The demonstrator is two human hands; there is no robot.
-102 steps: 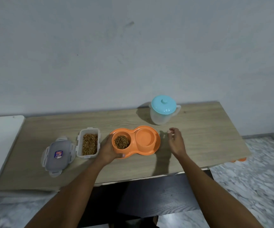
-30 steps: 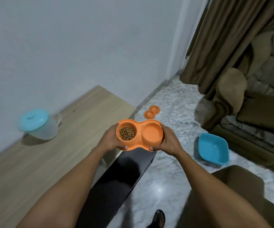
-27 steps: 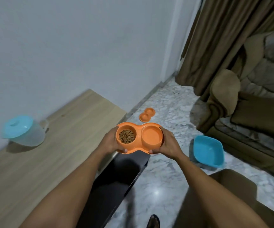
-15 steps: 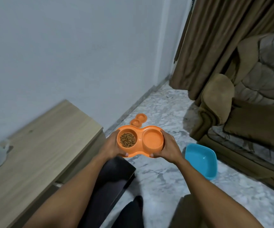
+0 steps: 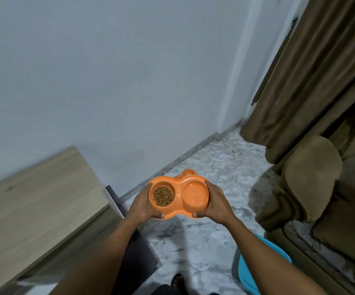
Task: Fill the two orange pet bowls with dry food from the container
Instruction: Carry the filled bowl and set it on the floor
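Observation:
I carry an orange double pet bowl (image 5: 178, 190) in the air over the marble floor. Its left cup holds brown dry food (image 5: 162, 196); its right cup (image 5: 194, 193) has no food in it. My left hand (image 5: 143, 204) grips the bowl's left end and my right hand (image 5: 217, 204) grips its right end, thumbs on the near rim. A second orange double bowl (image 5: 188, 173) lies on the floor just beyond, mostly hidden behind the one I hold. The food container is out of view.
The wooden table (image 5: 34, 201) runs along the wall at my left, with a dark panel (image 5: 134, 252) below it. A brown sofa (image 5: 313, 184) and curtain (image 5: 304, 81) stand at the right. A blue basin (image 5: 257, 271) sits on the floor under my right forearm.
I lifted the orange bowl off the table with both hands and turned right, away from the table. The floor bowl has come closer and the jug has left the view.

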